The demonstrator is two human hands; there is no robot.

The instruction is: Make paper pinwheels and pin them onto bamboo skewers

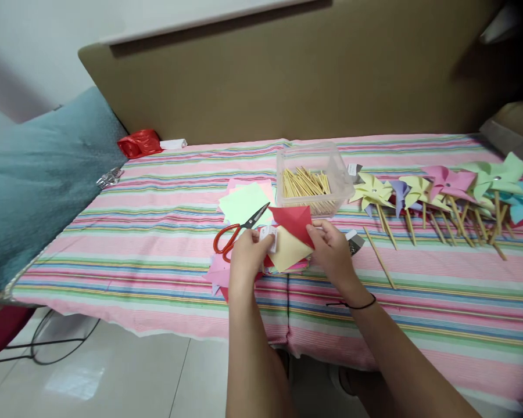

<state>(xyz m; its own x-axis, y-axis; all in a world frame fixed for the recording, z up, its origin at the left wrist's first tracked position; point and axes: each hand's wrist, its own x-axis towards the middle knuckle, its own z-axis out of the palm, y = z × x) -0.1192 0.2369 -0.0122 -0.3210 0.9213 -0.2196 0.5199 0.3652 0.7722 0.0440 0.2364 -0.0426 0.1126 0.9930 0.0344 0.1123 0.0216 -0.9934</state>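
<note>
My left hand (248, 255) is closed on a small white labelled piece (269, 238), its thumb on top; its kind is unclear. With thumb and fingers, my right hand (331, 249) pinches the edge of a red paper (293, 223), which shows crease lines. Below both hands lies a pale yellow paper (287, 253) on top of a stack of coloured sheets. Scissors with orange-red handles (226, 238) lie just left of my left hand, blades pointing up and right. Pink and purple paper pieces (219, 271) are partly hidden behind my left wrist.
A clear plastic box (346, 188) of wooden sticks (305, 184) stands beyond my hands. Pale green sheets (246, 200) lie left of it. Several paper pinwheels (448, 183) lie at right, near a loose stick (380, 258). A red plastic bag (140, 143) sits far left on the striped cloth (157, 244).
</note>
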